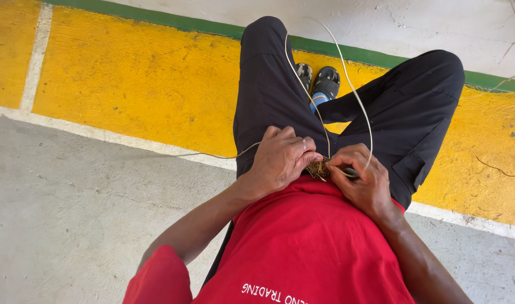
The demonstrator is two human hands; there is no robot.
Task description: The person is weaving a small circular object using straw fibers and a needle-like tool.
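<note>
I sit with my legs in dark trousers [268, 95] stretched over the floor. My left hand [281, 160] and my right hand [363, 181] meet in my lap, just above my red shirt [308, 242]. Between their fingertips sits a small brown bundle of woven fibres [318, 168], pinched from both sides. A thin pale strand [356, 93] loops up from the bundle over my legs and comes back down. My right hand also grips a dark slim tool [350, 172], mostly hidden by the fingers.
The floor has a grey concrete part [71, 208], a yellow painted band [139, 79] edged with white lines and a green stripe [156, 18]. My sandalled feet [319, 81] rest on the yellow band. Loose thin strands [502, 169] lie at the right.
</note>
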